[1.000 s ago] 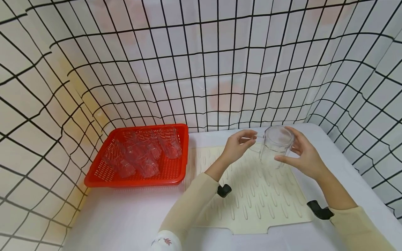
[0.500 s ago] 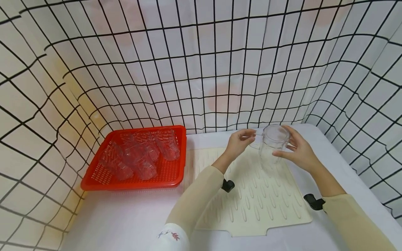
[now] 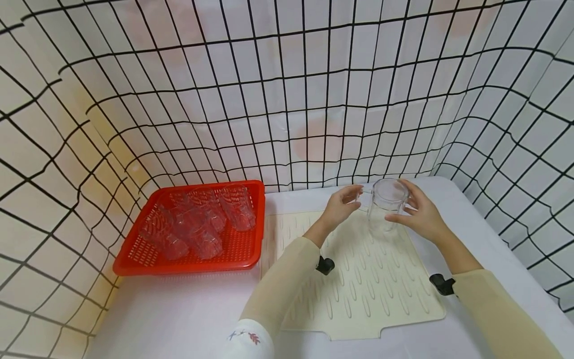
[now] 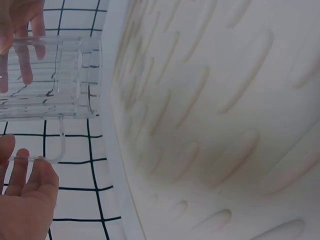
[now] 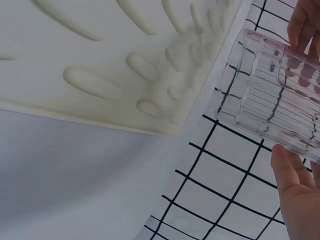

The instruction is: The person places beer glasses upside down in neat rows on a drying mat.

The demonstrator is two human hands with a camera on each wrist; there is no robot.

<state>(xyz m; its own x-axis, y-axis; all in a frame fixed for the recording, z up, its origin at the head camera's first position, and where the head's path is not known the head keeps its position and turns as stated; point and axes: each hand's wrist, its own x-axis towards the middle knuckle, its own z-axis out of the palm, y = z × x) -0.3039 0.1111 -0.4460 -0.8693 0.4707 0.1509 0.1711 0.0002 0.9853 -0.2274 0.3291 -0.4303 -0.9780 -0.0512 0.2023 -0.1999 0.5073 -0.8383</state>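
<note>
A clear, ribbed mug (image 3: 386,204) is held between both hands over the far right part of a cream mat (image 3: 354,279). One round end of it faces up. My left hand (image 3: 339,205) pinches the mug's handle (image 4: 62,142) between thumb and fingers. The right hand (image 3: 419,212) holds the mug's body from the other side, thumb at the near side and fingers behind. In the left wrist view the mug's thick end points toward the mat, a gap between them. The right wrist view shows the right thumb (image 5: 282,162) against the mug's wall.
A red plastic basket (image 3: 242,262) stands on the white table (image 3: 179,314) to the left, with several clear glass vessels (image 3: 208,242) lying in it. Black wire mesh (image 3: 305,104) backed by white sheeting encloses the table at the back and sides.
Both hands and the mug have shifted slightly left, the right hand most. The handle stays pinched in the left hand. The head view has moved a little, and the basket's contents look the same.
</note>
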